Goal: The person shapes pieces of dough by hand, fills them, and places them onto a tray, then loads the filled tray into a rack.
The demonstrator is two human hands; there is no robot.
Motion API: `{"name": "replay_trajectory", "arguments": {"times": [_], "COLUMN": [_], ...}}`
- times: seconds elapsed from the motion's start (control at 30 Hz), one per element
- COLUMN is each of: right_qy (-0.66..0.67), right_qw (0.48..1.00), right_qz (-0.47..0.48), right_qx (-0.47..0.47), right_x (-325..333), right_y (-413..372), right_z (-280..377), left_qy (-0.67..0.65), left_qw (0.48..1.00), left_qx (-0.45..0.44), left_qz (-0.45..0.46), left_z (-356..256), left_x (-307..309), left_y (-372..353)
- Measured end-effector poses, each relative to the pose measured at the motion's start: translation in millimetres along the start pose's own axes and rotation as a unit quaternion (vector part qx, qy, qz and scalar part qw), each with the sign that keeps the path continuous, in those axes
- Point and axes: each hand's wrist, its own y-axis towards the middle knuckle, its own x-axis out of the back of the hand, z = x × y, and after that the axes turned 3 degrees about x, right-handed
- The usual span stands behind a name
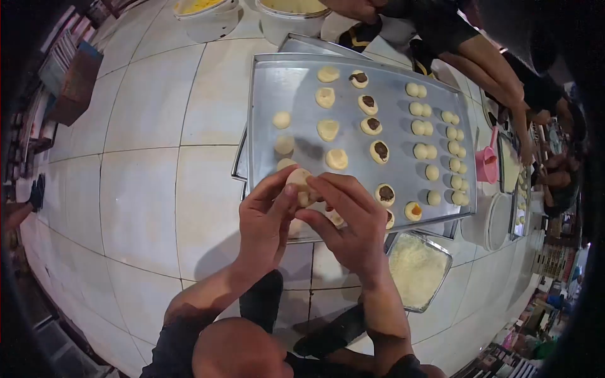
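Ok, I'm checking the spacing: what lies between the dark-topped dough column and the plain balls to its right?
Bare tray, except one orange-topped piece low in the head view.

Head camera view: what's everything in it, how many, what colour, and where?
Large rectangular metal tray: one, silver, centre
Flattened dough rounds: four in a column, cream, tray's upper middle
Dark-topped dough rounds: at least five, cream and brown, next column right
Orange-topped dough round: one, tray's lower right
Small dough balls: about twenty, cream, tray's right side
Shallow tray of crumbly filling: one, pale yellow, lower right
Plastic cup: one, pink, right
Round plastic buckets: at least two, white, top
Tiled floor: white, all around
Other people: count unclear, top and right
Dough piece: one, cream, between the hands
Left hand, right hand: centre
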Motion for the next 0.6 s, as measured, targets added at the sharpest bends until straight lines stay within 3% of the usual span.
{"name": "replay_trajectory", "arguments": {"times": [0.2,0.33,0.5,0.6], "right_qy": [0.042,0.152,0.036,0.034], "right_qw": [0.998,0.975,0.997,0.998], "right_qz": [0.037,0.07,0.068,0.048], "right_qx": [0.012,-0.145,-0.033,-0.006], "right_x": [5.1,-16.9,-50.0,-50.4], "right_y": [13.3,27.9,54.0,74.8], "right_z": [-36.2,-56.4,-48.6,-72.7], "left_qy": [-0.11,-0.035,-0.188,-0.227], "left_qw": [0.987,0.995,0.974,0.965], "left_qx": [0.066,0.092,0.13,0.13], "left_qz": [0.095,0.031,-0.006,0.009], "left_z": [9.5,-8.3,-24.9,-30.9], "left_x": [13.9,16.3,34.9,33.9], "left_y": [6.7,17.6,38.6,55.5]}}
